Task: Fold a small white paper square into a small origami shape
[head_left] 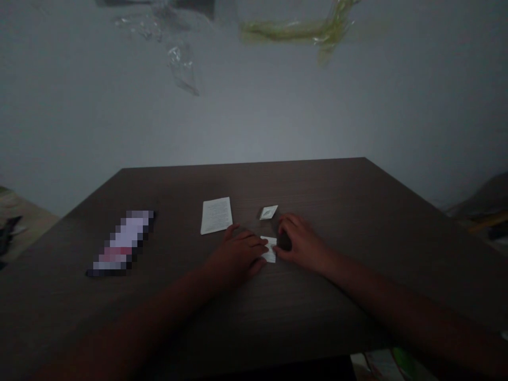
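My left hand (240,254) lies flat on a dark wooden table (357,211), fingers pressed together on a small white folded paper (270,250). My right hand (298,241) curls over the paper's right edge, fingertips pinching it. A larger white sheet with print (216,215) lies just beyond my left hand. A small folded white piece (269,212) sits beyond the two hands, apart from them.
A blurred-out flat object (122,242) lies on the table's left side. Clear plastic wrapping (180,66) and a yellowish plastic bag (301,29) lie on the pale surface beyond the table. Dim clutter shows at both side edges.
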